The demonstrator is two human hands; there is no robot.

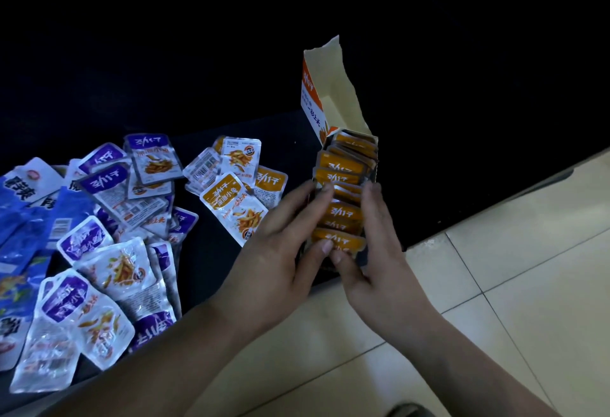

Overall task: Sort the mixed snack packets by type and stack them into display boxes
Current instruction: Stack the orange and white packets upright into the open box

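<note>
Dark desk (214,268), unlit behind, pale tiled floor (528,284) to the right. I read the step as packing. An orange-and-white cardboard display box (313,86) stands at the desk edge with its torn lid flap up. A row of orange foil snack packets (341,212) stands on edge inside it, filling it nearly end to end.

The left hand (280,251) and right hand (383,245) clasp the near end of the box from either side. Their fingers lie along its walls and both thumbs sit on the front packet. I judge they are squaring and tightening the row.

Next move, my guess: let go with one hand, reach left for a loose orange packet and slot it in. Room looks scarce, so the row needs pushing back first.

Counts:
- One box in view.
- About eight orange packets in the row; they overlap, so this is not exact.
- Three loose orange-faced foil packets (232,207) just left of the box, plus one face-down silver packet (202,169) whose type I cannot tell.
- At least nine purple-banded foil packets (105,182), heaped further left.
- At least three larger blue plastic packets (19,192), cut off at the frame edge.
</note>
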